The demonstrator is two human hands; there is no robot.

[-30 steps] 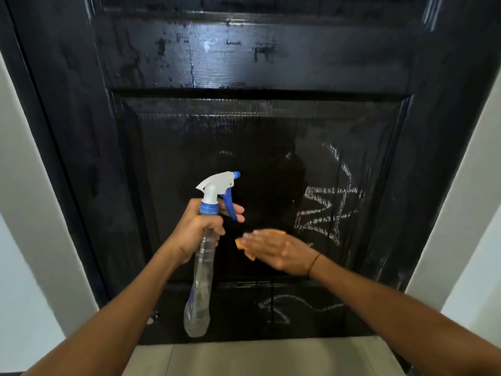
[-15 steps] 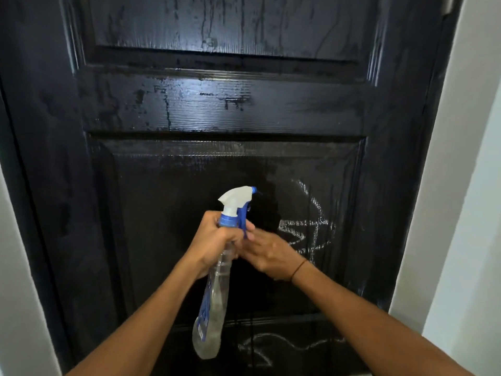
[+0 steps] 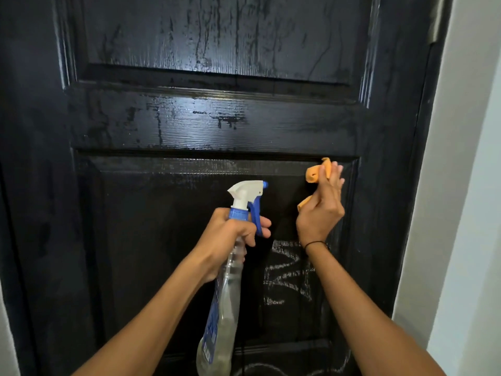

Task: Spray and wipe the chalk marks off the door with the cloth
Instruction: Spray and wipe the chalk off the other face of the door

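Note:
The black panelled door [image 3: 189, 126] fills the view, wet and streaked across its upper panel and middle rail. White chalk marks [image 3: 287, 275] show on the lower panel, below my right wrist, and more chalk lines [image 3: 260, 369] curve near the bottom edge. My left hand [image 3: 230, 234] grips the neck of a clear spray bottle [image 3: 225, 302] with a white and blue trigger head, its nozzle facing the door. My right hand [image 3: 321, 207] holds an orange cloth [image 3: 315, 173] against the lower panel's upper right corner.
A pale wall [image 3: 461, 185] runs along the door's right side, with a metal hinge [image 3: 436, 20] at the top right. A strip of pale wall [image 3: 6, 335] shows at the lower left.
My right hand has risen with the cloth from beside the bottle to the panel's upper right corner. The view has tilted up, so the chalk marks sit lower. The bottle stays in my left hand.

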